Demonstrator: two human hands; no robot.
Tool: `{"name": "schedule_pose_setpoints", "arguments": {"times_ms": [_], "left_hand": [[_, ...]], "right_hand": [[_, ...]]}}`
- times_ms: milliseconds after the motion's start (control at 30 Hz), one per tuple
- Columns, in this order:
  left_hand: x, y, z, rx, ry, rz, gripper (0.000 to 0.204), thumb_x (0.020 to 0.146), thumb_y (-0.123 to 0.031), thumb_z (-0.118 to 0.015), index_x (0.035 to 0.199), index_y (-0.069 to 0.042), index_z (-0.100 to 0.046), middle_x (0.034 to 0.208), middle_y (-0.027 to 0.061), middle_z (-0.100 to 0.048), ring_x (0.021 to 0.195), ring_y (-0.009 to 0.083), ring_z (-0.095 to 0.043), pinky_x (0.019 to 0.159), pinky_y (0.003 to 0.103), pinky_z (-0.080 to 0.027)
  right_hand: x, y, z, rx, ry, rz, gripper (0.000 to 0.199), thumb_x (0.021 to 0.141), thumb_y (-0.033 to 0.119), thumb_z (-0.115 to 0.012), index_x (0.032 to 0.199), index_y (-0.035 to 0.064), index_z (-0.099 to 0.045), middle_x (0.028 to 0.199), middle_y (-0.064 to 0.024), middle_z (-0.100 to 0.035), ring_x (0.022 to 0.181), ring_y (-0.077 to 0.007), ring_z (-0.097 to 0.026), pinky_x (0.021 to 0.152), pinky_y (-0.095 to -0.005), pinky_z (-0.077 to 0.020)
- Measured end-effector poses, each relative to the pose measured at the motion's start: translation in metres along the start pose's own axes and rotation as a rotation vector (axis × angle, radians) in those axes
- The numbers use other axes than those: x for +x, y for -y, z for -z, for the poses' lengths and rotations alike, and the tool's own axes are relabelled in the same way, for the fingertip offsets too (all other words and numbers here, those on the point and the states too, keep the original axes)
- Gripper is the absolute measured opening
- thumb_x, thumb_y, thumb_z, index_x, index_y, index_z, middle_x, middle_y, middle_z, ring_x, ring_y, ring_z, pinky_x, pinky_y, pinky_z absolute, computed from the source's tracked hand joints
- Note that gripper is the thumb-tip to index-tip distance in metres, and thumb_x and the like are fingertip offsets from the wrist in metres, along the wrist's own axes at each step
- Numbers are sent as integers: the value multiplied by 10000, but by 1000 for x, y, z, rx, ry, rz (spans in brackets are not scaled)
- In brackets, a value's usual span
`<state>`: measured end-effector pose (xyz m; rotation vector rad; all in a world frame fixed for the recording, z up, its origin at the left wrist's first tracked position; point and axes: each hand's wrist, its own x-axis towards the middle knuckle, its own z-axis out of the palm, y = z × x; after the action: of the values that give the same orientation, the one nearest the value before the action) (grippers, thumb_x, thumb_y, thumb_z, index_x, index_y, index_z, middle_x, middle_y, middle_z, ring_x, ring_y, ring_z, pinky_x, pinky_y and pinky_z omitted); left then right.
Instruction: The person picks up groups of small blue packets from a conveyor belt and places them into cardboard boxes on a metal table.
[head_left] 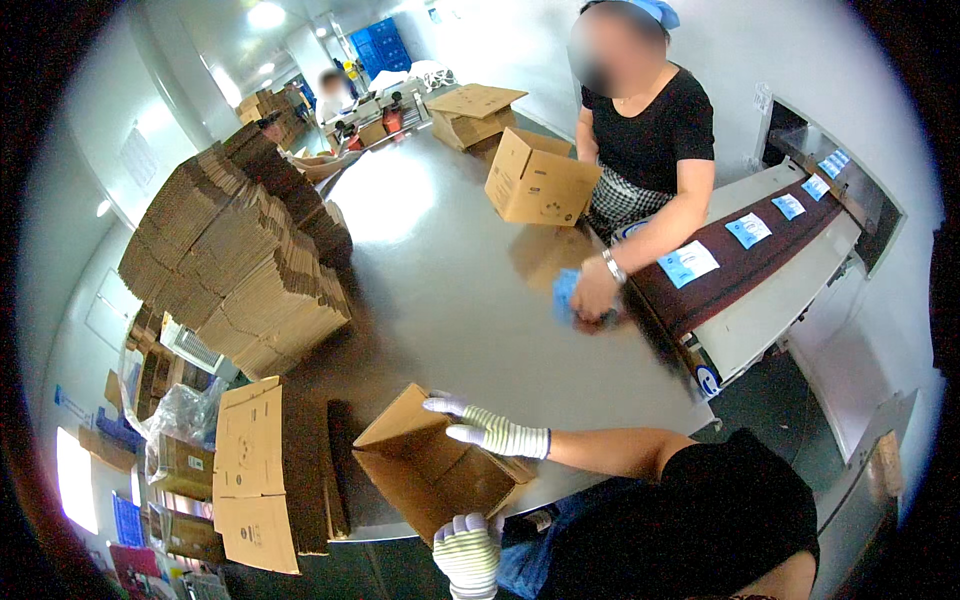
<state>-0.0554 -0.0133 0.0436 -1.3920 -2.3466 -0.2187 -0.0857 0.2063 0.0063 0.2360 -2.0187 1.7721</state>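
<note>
Cardboard box (pixel 440 470) lies open toward six o'clock, by the metal table's (pixel 450 310) edge | your right hand (pixel 492 428) lies across its one-o'clock side, fingers stretched out | your left hand (pixel 467 555) is at its five-o'clock edge; whether it pinches, I cannot tell | flattened cartons (pixel 240 270) stack up toward nine o'clock

Blue crates (pixel 379 47), a ceiling light (pixel 266 14)

The person wears a plain black short-sleeved top (pixel 735 510), with blue denim-like cloth (pixel 560 545) showing beside it. On the right hand (pixel 490 430) is a white knitted glove (pixel 522 440) banded in pale yellow-green, with lilac-grey fingers; the left hand (pixel 466 556) wears a matching striped glove.
</note>
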Motion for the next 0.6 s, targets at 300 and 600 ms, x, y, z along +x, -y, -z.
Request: {"name": "schedule_pose_setpoints", "arguments": {"times_ms": [300,600], "left_hand": [[-2,15,38,-69,14,54,180,844,-231,-644,814,-77,-555,801,107,-567,855,257,-587,993,474,-400],[-32,25,-16,49,-340,58,462,859,-533,-582,683,-144,-406,600,21,-368,559,221,-432,869,452,-452]], "right_hand": [[4,-7,3,-22,48,-10,545,949,400,-501,1418,144,-394,1510,-174,-272,1418,-324,-198,1159,-436,-149],[9,-4,-16,-104,-5,114,455,961,290,-491,1384,134,-432,1469,-168,-357,1364,-330,-319,1140,-438,-231]]}}
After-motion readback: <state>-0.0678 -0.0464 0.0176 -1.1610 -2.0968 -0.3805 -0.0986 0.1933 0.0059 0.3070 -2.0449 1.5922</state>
